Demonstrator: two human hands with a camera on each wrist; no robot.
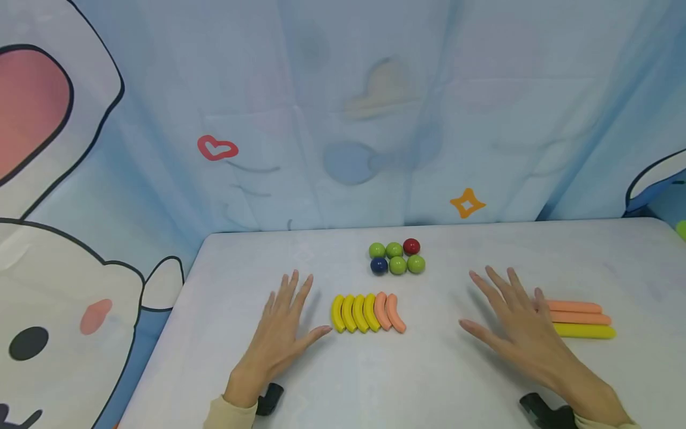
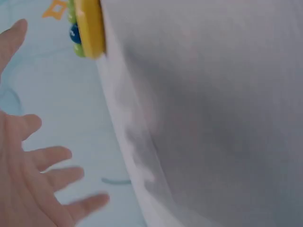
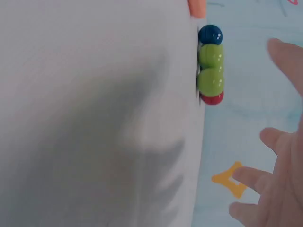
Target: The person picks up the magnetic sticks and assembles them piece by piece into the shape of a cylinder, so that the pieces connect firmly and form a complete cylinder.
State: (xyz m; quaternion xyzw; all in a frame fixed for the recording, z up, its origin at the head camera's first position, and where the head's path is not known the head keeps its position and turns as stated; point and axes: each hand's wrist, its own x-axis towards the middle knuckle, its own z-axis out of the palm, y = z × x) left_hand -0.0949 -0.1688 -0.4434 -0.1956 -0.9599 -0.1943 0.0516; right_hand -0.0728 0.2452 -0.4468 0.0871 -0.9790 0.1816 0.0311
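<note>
A person's two bare hands spread wide above a white table [image 1: 439, 387], one on each side of a row of curved pieces [image 1: 371, 313], four yellow and two orange, lying side by side. To the left of the row, the left hand [image 1: 281, 333] holds nothing, its fingers fanned and its thumb just beside the row's yellow end. Well apart to the right of the row, the right hand [image 1: 520, 333] is likewise bare of any object, fingers and thumb splayed. Farther right of the row lie three straight sticks [image 1: 581, 319], two orange and one yellow, their left ends hidden by that hand; whether it touches them cannot be told. Just beyond the row sit six glossy balls [image 1: 398, 265] in two lines: four green, one blue and one red. Behind the row, past the table's far edge, hangs a pale blue curtain [image 1: 257, 77] printed with a red heart [image 1: 205, 152] and an orange star [image 1: 474, 196].
</note>
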